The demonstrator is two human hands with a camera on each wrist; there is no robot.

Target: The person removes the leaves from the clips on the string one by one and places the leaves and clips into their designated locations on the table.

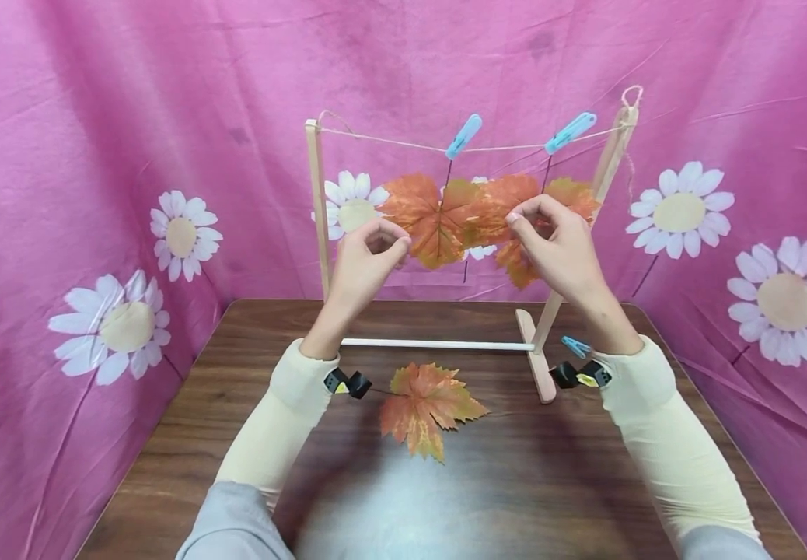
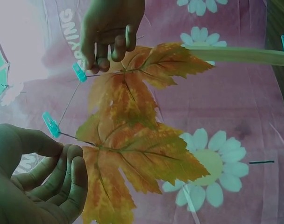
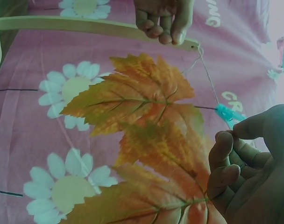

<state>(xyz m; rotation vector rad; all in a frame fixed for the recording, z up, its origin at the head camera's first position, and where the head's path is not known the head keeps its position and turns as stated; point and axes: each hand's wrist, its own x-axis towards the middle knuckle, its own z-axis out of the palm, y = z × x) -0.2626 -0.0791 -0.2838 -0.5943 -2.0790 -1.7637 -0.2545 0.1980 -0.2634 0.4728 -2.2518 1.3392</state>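
Observation:
Two orange-and-green artificial maple leaves, a left one (image 1: 438, 222) and a right one (image 1: 504, 204), hang by their stems from a twine line (image 1: 396, 141). A blue clothespin (image 1: 464, 137) clips the left stem and another blue clothespin (image 1: 571, 133) the right one. My left hand (image 1: 368, 260) is by the left leaf's outer edge, thumb and index finger close together, with nothing visible between them. In front of the right leaf, my right hand (image 1: 563, 245) has its fingers loosely bent, also with nothing seen in it; it overlaps part of that leaf.
The twine runs between two wooden posts, left (image 1: 317, 202) and right (image 1: 612, 159), with a white rod (image 1: 438, 344) low between them. A third maple leaf (image 1: 427, 408) lies on the brown table (image 1: 235, 435). One loose blue clothespin (image 1: 575, 347) is near the right foot (image 1: 536, 358).

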